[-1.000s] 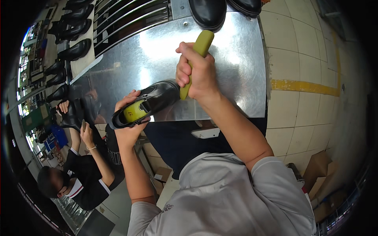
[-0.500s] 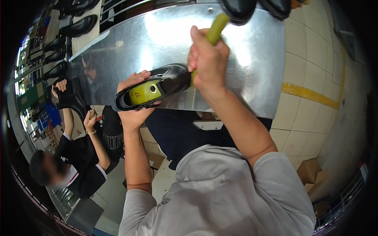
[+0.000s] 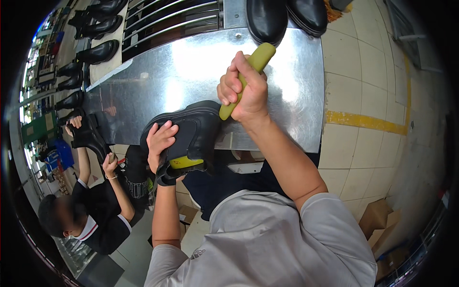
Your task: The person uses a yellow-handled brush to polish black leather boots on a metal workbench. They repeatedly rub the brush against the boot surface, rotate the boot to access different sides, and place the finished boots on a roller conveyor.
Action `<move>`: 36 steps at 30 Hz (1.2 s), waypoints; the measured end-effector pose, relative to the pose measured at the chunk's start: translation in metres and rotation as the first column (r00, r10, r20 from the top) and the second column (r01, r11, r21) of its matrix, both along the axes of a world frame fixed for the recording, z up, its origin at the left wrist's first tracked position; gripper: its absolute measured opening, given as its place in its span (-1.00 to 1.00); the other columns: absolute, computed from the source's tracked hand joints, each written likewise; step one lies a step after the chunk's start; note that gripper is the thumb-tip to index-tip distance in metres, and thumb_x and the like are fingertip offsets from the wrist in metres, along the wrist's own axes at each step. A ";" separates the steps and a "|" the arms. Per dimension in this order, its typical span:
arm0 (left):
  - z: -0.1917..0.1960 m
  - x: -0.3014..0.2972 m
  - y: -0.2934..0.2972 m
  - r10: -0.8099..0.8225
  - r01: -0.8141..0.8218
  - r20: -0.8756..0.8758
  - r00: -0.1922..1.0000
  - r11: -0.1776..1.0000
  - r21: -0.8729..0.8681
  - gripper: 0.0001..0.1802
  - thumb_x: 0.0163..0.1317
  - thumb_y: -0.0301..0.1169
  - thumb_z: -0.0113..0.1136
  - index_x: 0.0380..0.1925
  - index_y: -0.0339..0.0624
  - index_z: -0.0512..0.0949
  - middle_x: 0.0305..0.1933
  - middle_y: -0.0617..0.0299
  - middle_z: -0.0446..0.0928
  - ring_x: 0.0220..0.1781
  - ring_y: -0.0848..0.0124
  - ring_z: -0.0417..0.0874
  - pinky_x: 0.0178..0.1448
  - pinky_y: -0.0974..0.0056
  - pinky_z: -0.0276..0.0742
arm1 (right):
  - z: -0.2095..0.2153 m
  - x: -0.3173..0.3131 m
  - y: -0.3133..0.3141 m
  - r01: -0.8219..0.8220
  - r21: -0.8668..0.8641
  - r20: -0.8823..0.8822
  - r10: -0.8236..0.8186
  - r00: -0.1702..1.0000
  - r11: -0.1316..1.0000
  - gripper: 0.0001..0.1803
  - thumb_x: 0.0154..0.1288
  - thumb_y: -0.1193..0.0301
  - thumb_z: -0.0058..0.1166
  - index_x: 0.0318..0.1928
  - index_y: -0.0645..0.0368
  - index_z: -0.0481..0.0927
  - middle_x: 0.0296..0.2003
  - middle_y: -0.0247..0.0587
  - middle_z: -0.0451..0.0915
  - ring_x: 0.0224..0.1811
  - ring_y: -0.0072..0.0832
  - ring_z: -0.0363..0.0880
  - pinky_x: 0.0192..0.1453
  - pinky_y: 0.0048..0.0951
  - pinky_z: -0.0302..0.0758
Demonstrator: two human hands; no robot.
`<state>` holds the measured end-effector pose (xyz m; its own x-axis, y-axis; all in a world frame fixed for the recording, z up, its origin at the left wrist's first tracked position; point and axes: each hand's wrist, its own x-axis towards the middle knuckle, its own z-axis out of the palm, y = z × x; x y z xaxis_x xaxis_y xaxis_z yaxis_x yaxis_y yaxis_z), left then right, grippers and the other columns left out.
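A black ankle boot point(image 3: 196, 126) lies tipped on its side at the front edge of the metal table. Its opening faces toward me, and a yellow-green last point(image 3: 185, 163) shows inside. My left hand point(image 3: 161, 141) grips the boot's shaft, fingers over its upper side and the thumb mostly hidden. In a closed fist, my right hand point(image 3: 246, 88) holds a yellow-green rubbery stick point(image 3: 262, 56) slantwise. The stick's lower end is right beside the boot's far right end; whether they touch I cannot tell.
Two black boots point(image 3: 267, 21) stand at the table's point(image 3: 291, 110) far right end. Metal roller bars point(image 3: 172, 28) run beyond it, with several black shoes point(image 3: 98, 51) on the left. A co-worker point(image 3: 100, 215) there handles another black boot point(image 3: 88, 136). Cardboard boxes point(image 3: 377, 217) sit on the floor at right.
The boot has rolled from opening-up onto its side, and my left hand has shifted with it. My right hand and the stick have moved slightly left and nearer to me.
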<state>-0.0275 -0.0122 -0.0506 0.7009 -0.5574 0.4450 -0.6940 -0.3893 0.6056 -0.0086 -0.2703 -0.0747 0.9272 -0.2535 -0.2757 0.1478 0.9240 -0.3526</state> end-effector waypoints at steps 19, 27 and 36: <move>0.019 -0.028 -0.028 0.317 -0.321 -0.238 0.918 0.947 0.020 -0.36 -0.01 -0.54 0.64 0.07 -0.37 0.50 -0.12 0.19 0.66 -0.14 0.52 0.68 0.03 0.37 0.61 | -0.006 0.035 0.014 -0.006 -0.185 0.039 0.014 0.999 0.983 -0.67 0.50 0.21 0.20 -0.37 0.10 0.46 -0.71 -0.38 0.29 -0.74 -0.56 0.28 -0.63 -0.44 0.30; 0.040 -0.047 -0.071 0.371 -0.638 -0.666 0.647 0.742 -0.206 -0.54 0.18 -0.55 0.47 0.09 -0.36 0.58 -0.03 0.21 0.64 -0.06 0.45 0.66 0.12 0.32 0.57 | 0.005 0.020 0.030 -0.025 -0.453 0.251 0.154 0.956 0.891 -0.77 0.46 0.38 0.16 -0.37 0.15 0.47 -0.68 -0.44 0.22 -0.69 -0.62 0.16 -0.55 -0.50 0.20; 0.037 -0.026 -0.037 -0.018 -0.841 -0.882 0.470 0.293 -0.454 -0.66 0.30 -0.46 0.37 0.02 -0.42 0.62 -0.05 0.09 0.70 -0.09 0.39 0.74 0.05 0.32 0.65 | 0.034 -0.009 0.010 -0.058 -0.449 0.097 0.113 0.989 0.891 -0.76 0.51 0.26 0.17 -0.12 0.18 0.52 -0.63 -0.37 0.33 -0.64 -0.57 0.33 -0.49 -0.46 0.37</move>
<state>-0.0536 -0.0491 -0.0139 0.9173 0.2493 -0.3105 0.1626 0.4773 0.8636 -0.0177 -0.2606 -0.0409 0.9694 -0.2420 -0.0407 0.1412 0.6858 -0.7140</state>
